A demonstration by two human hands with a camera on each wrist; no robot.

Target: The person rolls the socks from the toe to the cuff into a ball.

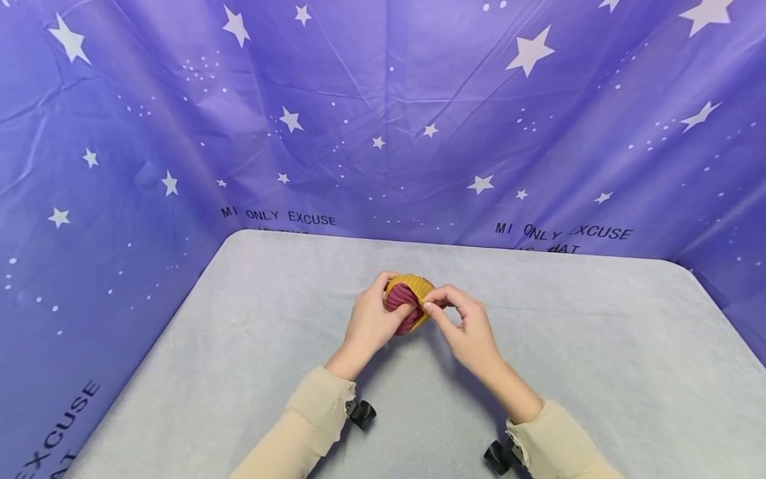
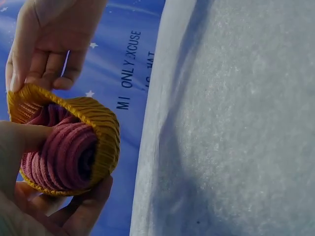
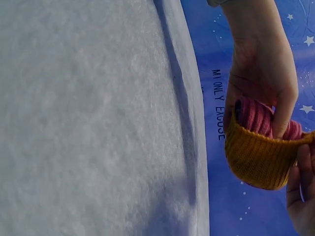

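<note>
A ball of rolled ribbed socks (image 1: 399, 299) is held up over the table, maroon coils tucked inside a mustard-yellow cuff (image 2: 106, 132). My left hand (image 1: 371, 316) grips it, the thumb pressed in against the maroon roll and the fingers curled round the outside of the cuff. With thumb and forefinger my right hand (image 1: 469, 329) pinches the cuff's edge. That edge is pulled away from the maroon roll (image 2: 66, 157), leaving a gap in the left wrist view. In the right wrist view the cuff (image 3: 261, 160) wraps the lower part of the roll.
A table with a pale grey cloth (image 1: 239, 346) lies below both hands. Behind it and at the sides hangs a purple-blue curtain (image 1: 383, 80) with white stars and printed lettering. Small black devices (image 1: 362, 415) are fixed at both sleeve cuffs.
</note>
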